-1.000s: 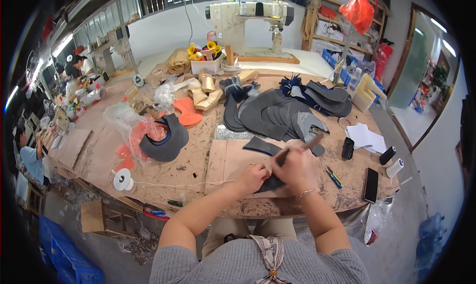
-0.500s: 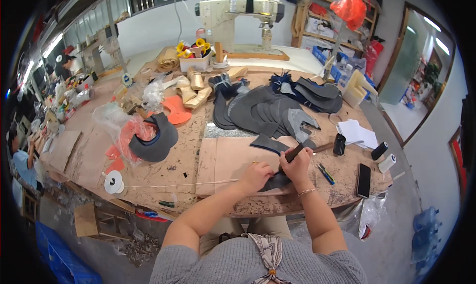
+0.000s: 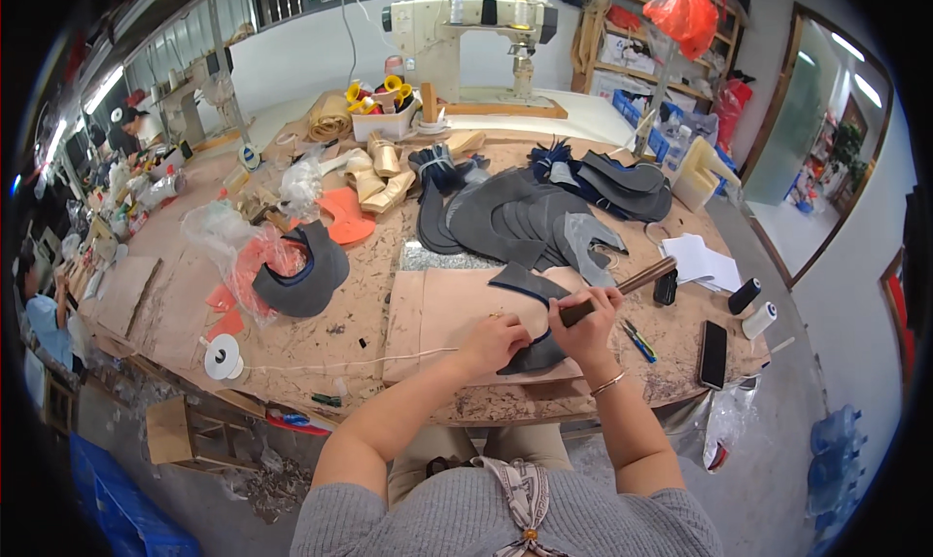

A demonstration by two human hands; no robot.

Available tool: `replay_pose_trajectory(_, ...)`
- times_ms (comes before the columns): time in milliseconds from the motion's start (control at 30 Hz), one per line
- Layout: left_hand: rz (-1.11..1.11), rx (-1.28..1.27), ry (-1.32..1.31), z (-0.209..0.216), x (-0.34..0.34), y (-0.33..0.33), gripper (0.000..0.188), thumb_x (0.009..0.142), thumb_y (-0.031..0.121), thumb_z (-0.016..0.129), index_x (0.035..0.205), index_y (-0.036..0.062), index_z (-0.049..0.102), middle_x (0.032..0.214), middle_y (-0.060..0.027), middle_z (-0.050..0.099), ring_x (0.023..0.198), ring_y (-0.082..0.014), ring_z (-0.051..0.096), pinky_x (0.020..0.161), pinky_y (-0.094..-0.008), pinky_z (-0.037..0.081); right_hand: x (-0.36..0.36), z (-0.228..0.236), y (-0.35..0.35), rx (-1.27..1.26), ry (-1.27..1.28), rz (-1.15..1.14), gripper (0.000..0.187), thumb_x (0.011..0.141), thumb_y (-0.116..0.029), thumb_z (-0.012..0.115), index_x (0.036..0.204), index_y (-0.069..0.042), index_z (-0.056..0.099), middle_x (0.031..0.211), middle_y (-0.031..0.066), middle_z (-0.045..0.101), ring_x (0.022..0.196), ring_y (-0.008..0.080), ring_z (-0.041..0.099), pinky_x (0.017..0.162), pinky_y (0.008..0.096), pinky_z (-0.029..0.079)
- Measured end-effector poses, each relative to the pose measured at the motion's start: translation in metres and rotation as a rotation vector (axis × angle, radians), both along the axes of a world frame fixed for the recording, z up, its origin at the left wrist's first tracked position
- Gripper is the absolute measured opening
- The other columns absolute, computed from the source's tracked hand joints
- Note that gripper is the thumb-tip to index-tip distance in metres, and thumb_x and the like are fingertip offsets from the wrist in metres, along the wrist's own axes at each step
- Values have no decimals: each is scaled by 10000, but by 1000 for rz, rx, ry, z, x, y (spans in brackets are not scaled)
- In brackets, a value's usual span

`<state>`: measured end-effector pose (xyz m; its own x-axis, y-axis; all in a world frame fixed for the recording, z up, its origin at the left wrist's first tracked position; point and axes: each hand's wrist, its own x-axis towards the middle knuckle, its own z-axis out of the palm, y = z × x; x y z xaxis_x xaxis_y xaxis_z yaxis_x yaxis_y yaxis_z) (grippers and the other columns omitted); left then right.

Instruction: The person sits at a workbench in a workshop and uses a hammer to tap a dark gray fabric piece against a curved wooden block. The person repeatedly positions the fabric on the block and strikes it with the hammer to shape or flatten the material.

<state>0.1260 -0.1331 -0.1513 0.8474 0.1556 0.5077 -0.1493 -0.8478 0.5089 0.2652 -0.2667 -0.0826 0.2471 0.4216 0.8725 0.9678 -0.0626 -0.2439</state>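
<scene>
A dark grey curved piece (image 3: 533, 361) of sheet material with a blue inner edge lies on the pinkish board (image 3: 437, 309) in front of me. My left hand (image 3: 498, 343) is closed, its fingertips pinching this piece at its inner edge. A thin white tape (image 3: 350, 364) runs from a white reel (image 3: 224, 358) to my left hand; its end is hidden there. My right hand (image 3: 587, 326) is closed round what looks like a hammer, gripped close to its dark head. The hammer's brown handle (image 3: 649, 274) sticks out up and to the right, above the piece.
More dark grey curved pieces (image 3: 496, 212) lie stacked beyond the board. On the right are a black phone (image 3: 713, 353), thread cones (image 3: 758, 321), a small cutter (image 3: 639, 341) and white paper (image 3: 702, 262). A grey collar-shaped piece (image 3: 316, 270) sits on the left. A sewing machine (image 3: 432, 47) stands behind.
The hammer's handle has swung up and to the right as my right hand turned and moved slightly down. More of the grey piece shows between my hands. My left hand has shifted slightly left.
</scene>
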Motion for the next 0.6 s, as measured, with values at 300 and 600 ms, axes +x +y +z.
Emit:
replay_pose_trajectory(300,-48,42,-12,5,-11,13,62,808,94,708,868,101,694,923,-68,646,881,-299,637,807,-416,506,0,10,6,-43,-38,83,161,696,-130,764,676,-85,611,664,30,598,684,256,597,804,386,400)
replay_pose_trajectory(600,-20,93,-17,4,-22,17,71,806,88,715,870,100,686,905,-53,646,874,-280,642,808,-393,506,-10,13,14,-48,-28,161,157,693,-134,761,653,-109,612,649,28,607,676,241,580,811,420,407)
